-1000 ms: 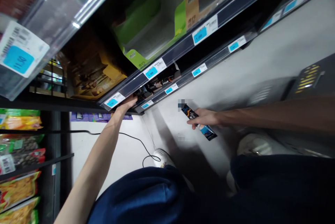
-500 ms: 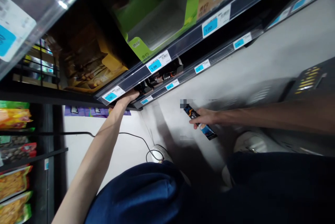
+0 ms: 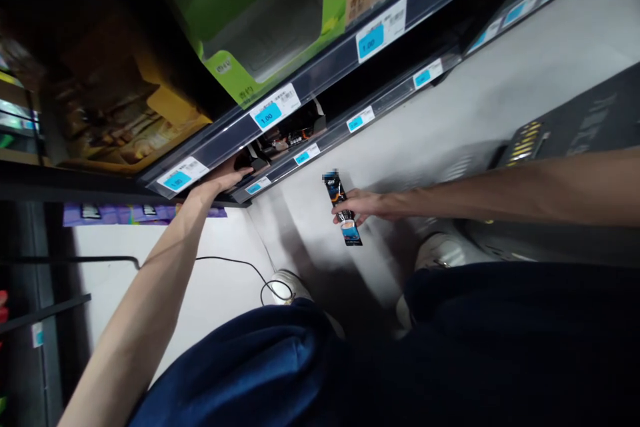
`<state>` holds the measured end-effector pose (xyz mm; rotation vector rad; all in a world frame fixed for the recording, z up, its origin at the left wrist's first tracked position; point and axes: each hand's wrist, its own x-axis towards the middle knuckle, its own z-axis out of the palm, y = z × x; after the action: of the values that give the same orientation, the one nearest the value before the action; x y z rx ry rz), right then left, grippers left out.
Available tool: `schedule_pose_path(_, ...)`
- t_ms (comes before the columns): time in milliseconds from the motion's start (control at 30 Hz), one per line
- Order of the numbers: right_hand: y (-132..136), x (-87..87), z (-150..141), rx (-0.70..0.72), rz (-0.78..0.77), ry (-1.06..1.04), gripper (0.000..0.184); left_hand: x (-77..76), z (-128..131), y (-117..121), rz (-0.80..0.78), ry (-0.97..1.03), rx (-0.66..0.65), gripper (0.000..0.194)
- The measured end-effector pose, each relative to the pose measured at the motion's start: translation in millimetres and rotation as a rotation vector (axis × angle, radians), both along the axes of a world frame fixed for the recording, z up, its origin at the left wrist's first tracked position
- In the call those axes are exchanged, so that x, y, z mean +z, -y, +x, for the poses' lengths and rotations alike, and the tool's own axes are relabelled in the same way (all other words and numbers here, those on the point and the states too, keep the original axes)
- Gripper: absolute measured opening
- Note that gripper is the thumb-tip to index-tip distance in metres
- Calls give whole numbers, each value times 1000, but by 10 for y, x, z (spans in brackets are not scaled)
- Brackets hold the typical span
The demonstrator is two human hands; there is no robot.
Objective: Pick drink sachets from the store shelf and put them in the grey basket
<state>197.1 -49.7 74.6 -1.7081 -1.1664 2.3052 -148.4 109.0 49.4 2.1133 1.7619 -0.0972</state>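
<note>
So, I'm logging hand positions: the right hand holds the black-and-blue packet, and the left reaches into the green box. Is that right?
Not the green box: the head view shows the left hand at the lowest shelf. The right hand does hold the packet.

Glossy plastic-looking sachet point(image 3: 351, 232), smooth floor point(image 3: 390, 147) (faintly shiny), matt cloth trousers point(image 3: 240, 360)

bottom shelf point(image 3: 391, 99) — dark box point(image 3: 319, 123) of packets point(image 3: 294, 138)
</note>
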Motion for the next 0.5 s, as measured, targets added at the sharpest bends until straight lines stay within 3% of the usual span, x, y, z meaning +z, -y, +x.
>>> schedule_pose_path(167,7,-115,18,-6,-6,-59,16,151,99,85,139,-146,-136,33)
schedule_pose_path(300,20,-144,6,-10,31,-81,20,221,337,402,240,-231,-247,21)
schedule_pose_path(400,7,-163,-11,-21,53,-108,17,124,574,757,171,-147,-368,21)
schedule_pose_path(500,-50,-205,-35,-38,91,-166,17,-46,889,1157,-29,131,-261,25)
